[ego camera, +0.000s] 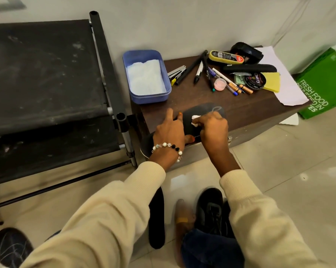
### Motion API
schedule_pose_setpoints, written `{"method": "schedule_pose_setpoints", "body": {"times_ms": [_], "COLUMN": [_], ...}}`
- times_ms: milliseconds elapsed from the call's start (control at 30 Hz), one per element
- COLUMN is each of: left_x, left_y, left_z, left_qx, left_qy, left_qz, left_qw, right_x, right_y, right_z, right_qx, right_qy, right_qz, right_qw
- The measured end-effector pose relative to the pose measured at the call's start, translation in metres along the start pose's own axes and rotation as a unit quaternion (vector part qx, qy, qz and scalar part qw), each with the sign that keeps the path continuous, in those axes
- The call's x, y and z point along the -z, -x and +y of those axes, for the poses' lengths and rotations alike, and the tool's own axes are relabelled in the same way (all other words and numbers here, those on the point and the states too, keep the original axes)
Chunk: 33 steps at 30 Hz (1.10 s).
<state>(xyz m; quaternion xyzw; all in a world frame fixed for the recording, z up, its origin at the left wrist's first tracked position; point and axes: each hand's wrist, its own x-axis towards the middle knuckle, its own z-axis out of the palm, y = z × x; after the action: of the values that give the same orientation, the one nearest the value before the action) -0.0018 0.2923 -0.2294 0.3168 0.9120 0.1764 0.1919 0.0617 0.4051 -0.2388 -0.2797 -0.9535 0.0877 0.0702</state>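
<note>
Cream-sleeved left hand (169, 132) is pressed flat on black oval insole (204, 111) while white tissue wad (194, 120), pinched by right hand (213, 128), should be rubbed lightly.

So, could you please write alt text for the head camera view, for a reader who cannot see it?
A person's right hand holds a white tissue against a black insole on a dark wooden table, while the left hand presses the insole down. Behind are a blue tub, pens and a shoe polish tin.
</note>
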Motion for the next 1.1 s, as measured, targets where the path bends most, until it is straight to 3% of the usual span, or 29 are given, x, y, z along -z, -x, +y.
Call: {"method": "schedule_pose_setpoints", "body": {"times_ms": [133, 300, 433, 533, 600, 667, 867, 967, 1100], "left_x": [0.001, 0.001, 0.000, 0.001, 0.001, 0.000, -0.001, -0.002, -0.001], "left_y": [0.000, -0.001, -0.001, -0.001, -0.001, -0.002, -0.004, -0.004, -0.004], "left_z": [-0.001, -0.002, -0.001, 0.000, 0.000, -0.001, -0.003, -0.002, -0.001], "left_qx": [-0.002, -0.002, -0.002, -0.002, -0.003, -0.003, -0.007, -0.003, -0.004], "left_qy": [0.004, -0.003, -0.007, -0.005, -0.002, -0.002, -0.011, -0.009, -0.008], "left_qz": [0.001, 0.001, 0.004, 0.006, 0.005, 0.003, 0.003, 0.001, 0.004], "left_qw": [1.000, 1.000, 1.000, 1.000, 1.000, 1.000, 1.000, 1.000, 1.000], "right_x": [0.002, 0.009, 0.013, 0.003, 0.002, 0.006, 0.014, 0.016, 0.011], "right_y": [-0.011, -0.021, -0.021, -0.011, -0.009, -0.014, -0.024, -0.024, -0.023], "right_z": [0.008, 0.027, 0.023, 0.011, 0.003, 0.001, 0.028, 0.024, 0.024], "right_qx": [-0.012, -0.129, -0.195, -0.122, -0.084, -0.090, -0.157, -0.189, -0.143], "right_qy": [0.031, 0.049, 0.000, -0.041, -0.022, 0.021, 0.058, 0.029, 0.018], "right_qz": [-0.020, -0.013, -0.006, 0.036, 0.021, -0.024, 0.002, -0.023, -0.019], "right_qw": [0.999, 0.990, 0.981, 0.991, 0.996, 0.995, 0.986, 0.981, 0.989]}}
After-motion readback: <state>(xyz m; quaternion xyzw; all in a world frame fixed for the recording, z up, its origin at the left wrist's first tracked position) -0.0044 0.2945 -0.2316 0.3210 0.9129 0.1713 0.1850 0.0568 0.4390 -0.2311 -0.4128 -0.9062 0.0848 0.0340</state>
